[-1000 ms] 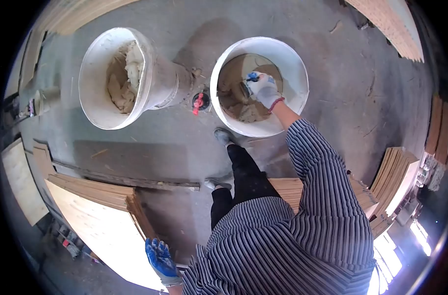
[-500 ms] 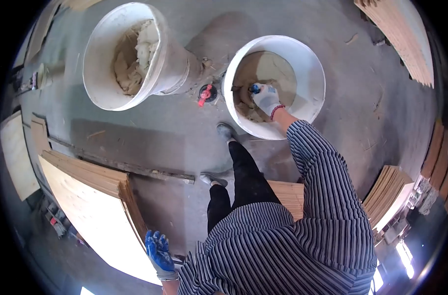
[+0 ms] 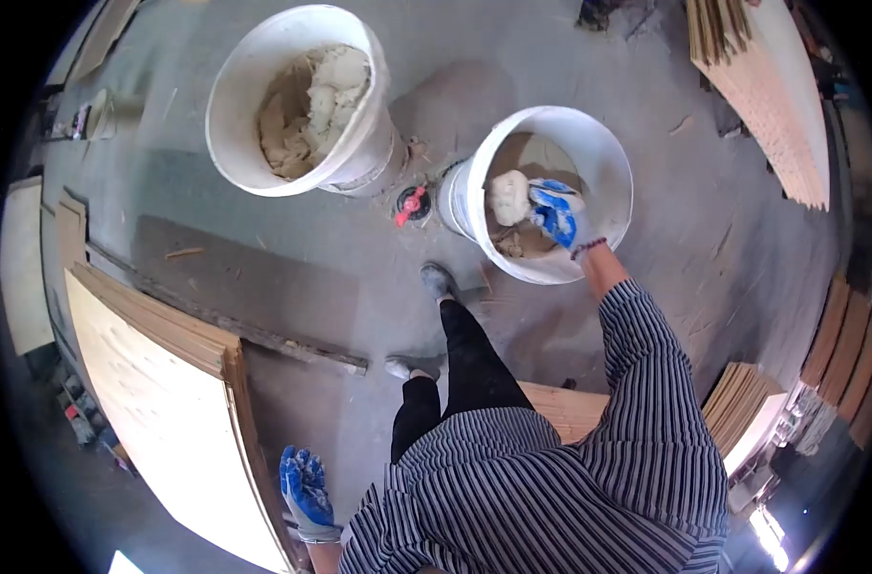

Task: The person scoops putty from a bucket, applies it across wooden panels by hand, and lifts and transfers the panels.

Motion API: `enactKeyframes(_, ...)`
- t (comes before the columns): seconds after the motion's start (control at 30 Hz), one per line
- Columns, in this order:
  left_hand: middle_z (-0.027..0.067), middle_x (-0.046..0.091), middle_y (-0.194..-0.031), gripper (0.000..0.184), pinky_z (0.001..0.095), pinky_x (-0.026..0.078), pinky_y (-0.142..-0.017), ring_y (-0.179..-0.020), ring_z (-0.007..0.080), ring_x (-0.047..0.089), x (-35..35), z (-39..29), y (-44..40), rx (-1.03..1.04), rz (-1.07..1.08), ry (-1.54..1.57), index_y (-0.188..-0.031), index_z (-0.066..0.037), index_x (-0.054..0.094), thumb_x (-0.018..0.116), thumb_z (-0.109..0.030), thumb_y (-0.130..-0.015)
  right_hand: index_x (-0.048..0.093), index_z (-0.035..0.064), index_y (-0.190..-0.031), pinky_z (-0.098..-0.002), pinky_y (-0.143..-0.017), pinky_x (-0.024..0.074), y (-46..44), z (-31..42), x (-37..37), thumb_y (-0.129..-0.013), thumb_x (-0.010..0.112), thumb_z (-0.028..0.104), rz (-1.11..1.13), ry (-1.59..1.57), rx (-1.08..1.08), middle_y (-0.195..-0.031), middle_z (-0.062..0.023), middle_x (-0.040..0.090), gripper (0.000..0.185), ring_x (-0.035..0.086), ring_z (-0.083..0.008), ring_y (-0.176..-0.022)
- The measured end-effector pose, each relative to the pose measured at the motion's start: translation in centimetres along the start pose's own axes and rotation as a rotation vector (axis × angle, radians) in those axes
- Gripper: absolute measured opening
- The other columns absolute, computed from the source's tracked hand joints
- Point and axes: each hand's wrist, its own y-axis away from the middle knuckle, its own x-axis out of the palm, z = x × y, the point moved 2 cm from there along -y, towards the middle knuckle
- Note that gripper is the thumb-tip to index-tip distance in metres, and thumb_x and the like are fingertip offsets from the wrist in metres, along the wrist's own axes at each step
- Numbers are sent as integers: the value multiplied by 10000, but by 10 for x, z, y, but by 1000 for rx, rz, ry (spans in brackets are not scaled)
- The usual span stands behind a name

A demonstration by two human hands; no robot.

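Note:
My right hand (image 3: 557, 210), in a blue-and-white glove, is inside the right white bucket (image 3: 610, 182), its blue palm side showing. A pale lump of thick putty-like paste (image 3: 508, 198) is at its curled fingers, above the darker paste (image 3: 543, 153) in the bucket. Whether a tool is under the lump, I cannot tell. My left hand (image 3: 308, 488), gloved the same way, hangs low beside the stack of wooden sheets (image 3: 158, 402). Its fingers are loosely bent and apart, holding nothing. White smears mark the blue of that glove.
Another white bucket (image 3: 235, 124) with lumpy paste (image 3: 335, 91) stands to the left. Between the buckets is a dark round object with a red handle (image 3: 412, 205). A long strip (image 3: 264, 337) lies on the floor. More sheet stacks (image 3: 766, 105) stand at right.
My right hand has turned its palm side into view, and a pale lump now shows at its fingers. Both buckets have shifted in view. My left hand stays low with its fingers apart.

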Motion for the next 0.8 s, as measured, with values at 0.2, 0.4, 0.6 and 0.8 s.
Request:
enactKeyframes(0.2, 125, 597, -1233, 440, 354, 458, -963, -1082, 213, 592, -53, 33, -22, 25, -15, 193, -1390, -64, 481, 529, -233, -985, 667, 19, -1104, -345, -760, 532, 39, 15, -18, -898, 603, 129, -165, 790, -522, -958, -96, 685, 242, 647, -240, -859)
enactKeyframes(0.4, 88, 650, -1156, 382, 344, 504, -905, -1007, 196, 633, -143, 100, -61, 52, -29, 482, -1342, -82, 528, 540, -233, -992, 639, 20, -1173, -392, -932, 478, 94, -16, 118, -886, 545, 111, 55, 1143, -560, -1177, -152, 654, 316, 607, -318, -1084)
enactKeyframes(0.6, 74, 654, -1133, 362, 317, 502, -895, -997, 177, 639, -237, 168, -104, 92, -274, 650, -1322, -62, 544, 557, -209, -992, 539, 5, -1314, -307, -900, 495, 98, -123, 317, -939, 554, 97, 591, 1471, -591, -1252, -90, 619, 387, 590, -197, -1119)
enactKeyframes(0.8, 81, 580, -1260, 399, 290, 468, -962, -1109, 168, 577, -409, 192, -160, 405, -610, 570, -1356, 10, 494, 561, -90, -976, 585, 81, -1205, -231, -574, 460, 141, -295, 520, -973, 530, 128, 645, 535, 235, -1019, -5, 641, 243, 571, -80, -807)
